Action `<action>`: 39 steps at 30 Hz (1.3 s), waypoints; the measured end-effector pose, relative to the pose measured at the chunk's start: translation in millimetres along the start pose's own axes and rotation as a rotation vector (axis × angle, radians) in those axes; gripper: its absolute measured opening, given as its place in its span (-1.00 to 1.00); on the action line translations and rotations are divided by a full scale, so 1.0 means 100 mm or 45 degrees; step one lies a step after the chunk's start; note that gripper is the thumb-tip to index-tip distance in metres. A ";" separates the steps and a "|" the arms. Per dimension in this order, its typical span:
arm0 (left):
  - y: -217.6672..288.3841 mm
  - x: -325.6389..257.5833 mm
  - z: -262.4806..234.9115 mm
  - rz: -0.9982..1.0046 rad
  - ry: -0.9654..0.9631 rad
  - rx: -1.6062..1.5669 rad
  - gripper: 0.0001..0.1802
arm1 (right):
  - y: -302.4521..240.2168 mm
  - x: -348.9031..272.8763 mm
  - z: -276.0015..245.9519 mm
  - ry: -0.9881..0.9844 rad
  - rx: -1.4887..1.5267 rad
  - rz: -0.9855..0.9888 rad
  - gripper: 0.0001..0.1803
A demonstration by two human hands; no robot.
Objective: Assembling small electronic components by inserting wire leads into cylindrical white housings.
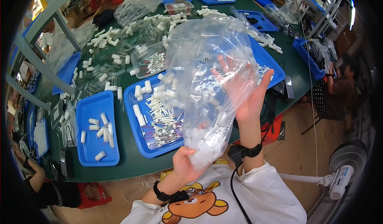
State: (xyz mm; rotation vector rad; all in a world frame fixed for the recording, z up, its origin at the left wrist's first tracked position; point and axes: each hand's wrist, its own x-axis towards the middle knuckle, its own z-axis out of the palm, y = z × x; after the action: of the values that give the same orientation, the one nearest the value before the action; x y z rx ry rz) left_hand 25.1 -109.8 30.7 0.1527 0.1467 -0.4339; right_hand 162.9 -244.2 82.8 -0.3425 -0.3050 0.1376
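Note:
A large clear plastic bag (207,36) with handwriting on it stands up in front of me over the table. White, roundish small pieces (205,146) are heaped in its lower end. My left hand (186,160) grips that lower end, thumb on the film; its other fingers are mostly hidden beneath the bag. On the right, my right hand (247,96) has its fingers spread. Several of them show through the film, and the thumb sticks out beside it; whether they are inside or behind the bag, I cannot tell.
Under the bag, a blue tray (149,152) holds thin white sticks and white cylinders. Left of it, another blue tray (83,136) holds several capped tubes. Clear tubes and white caps (115,60) litter the green table (131,168). A fan (343,164) stands at right; other people sit around.

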 end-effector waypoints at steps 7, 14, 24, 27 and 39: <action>-0.08 -0.08 -0.03 -0.020 0.127 -0.072 -0.19 | 0.04 0.11 0.41 -0.009 -0.768 -0.503 -0.76; 0.04 -0.16 0.23 -0.206 -0.173 -0.074 -0.33 | -0.11 0.34 0.78 0.073 -1.317 -0.586 -0.78; -0.13 -0.24 0.67 -0.261 -0.521 0.159 -0.28 | -0.19 0.58 0.99 -0.040 -1.358 -0.304 -0.72; -0.13 -0.20 0.73 -0.206 -0.540 0.231 -0.29 | -0.22 0.63 0.96 -0.098 -1.363 -0.266 -0.68; -0.25 -0.08 0.80 0.113 -0.637 0.490 -0.20 | -0.33 0.67 1.11 -0.229 -1.390 -0.113 -0.47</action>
State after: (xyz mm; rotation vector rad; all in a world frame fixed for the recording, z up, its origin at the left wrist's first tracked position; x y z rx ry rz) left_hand 15.8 -143.6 107.9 0.4209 -0.4368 -0.3964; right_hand 193.7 -228.7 212.1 -1.4004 -0.5597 -0.1028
